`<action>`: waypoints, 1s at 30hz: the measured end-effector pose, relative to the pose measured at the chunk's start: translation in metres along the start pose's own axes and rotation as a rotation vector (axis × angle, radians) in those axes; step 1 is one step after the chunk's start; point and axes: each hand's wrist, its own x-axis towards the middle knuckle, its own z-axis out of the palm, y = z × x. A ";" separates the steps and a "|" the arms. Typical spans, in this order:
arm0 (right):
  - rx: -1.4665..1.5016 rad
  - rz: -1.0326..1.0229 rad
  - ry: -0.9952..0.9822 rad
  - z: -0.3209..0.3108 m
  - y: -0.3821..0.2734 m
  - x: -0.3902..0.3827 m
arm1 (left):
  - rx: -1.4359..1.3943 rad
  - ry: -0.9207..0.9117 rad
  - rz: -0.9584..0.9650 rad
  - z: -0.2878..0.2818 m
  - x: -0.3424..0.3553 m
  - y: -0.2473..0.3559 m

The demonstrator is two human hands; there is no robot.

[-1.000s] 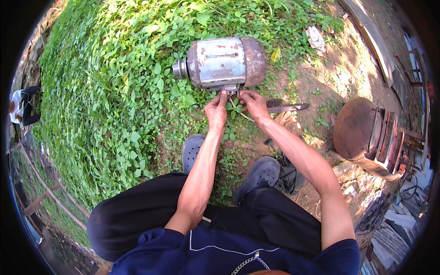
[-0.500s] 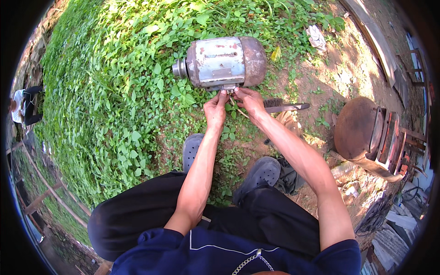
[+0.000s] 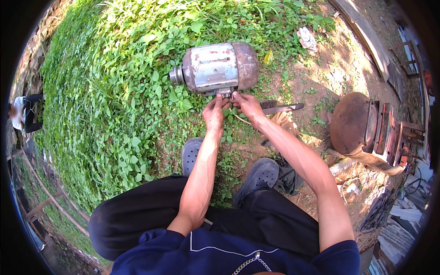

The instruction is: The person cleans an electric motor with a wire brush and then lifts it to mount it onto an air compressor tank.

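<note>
A worn electric motor (image 3: 219, 68), grey-blue with rusty patches, lies on its side in the low plants ahead of me. Its metal shaft pulley (image 3: 176, 75) points left. On the near side sits a small terminal block (image 3: 225, 94), where both sets of fingertips meet. My left hand (image 3: 213, 113) is closed, thumb and fingers pinched at the block's left part. Close by on the right, my right hand (image 3: 249, 108) pinches at the other end; its fingertips hide whatever they grip. A thin pale cable (image 3: 241, 119) runs out below the right hand.
A wire brush (image 3: 286, 108) lies right of my right hand, beside a brown cloth (image 3: 285, 123). Further right stands a rusty round metal piece (image 3: 352, 123) on a frame. A crumpled pale rag (image 3: 307, 39) lies at the far right. Another person (image 3: 25, 112) sits far left.
The motor now appears slightly lower and further left as the whole view has shifted. Both hands remain at the terminal block, with the fingers slightly rearranged.
</note>
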 end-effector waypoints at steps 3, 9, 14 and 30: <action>-0.274 -0.067 -0.036 -0.022 0.001 0.007 | -0.023 -0.017 0.040 0.008 0.002 -0.002; -1.480 -0.341 0.103 -0.102 -0.023 -0.030 | 0.112 -0.041 0.104 -0.006 0.004 -0.003; -1.697 -0.395 0.152 -0.141 0.012 -0.028 | 0.645 -0.156 0.091 -0.026 0.015 0.027; -1.280 -0.382 0.121 -0.171 -0.041 -0.059 | 0.846 0.228 1.070 0.010 0.032 0.167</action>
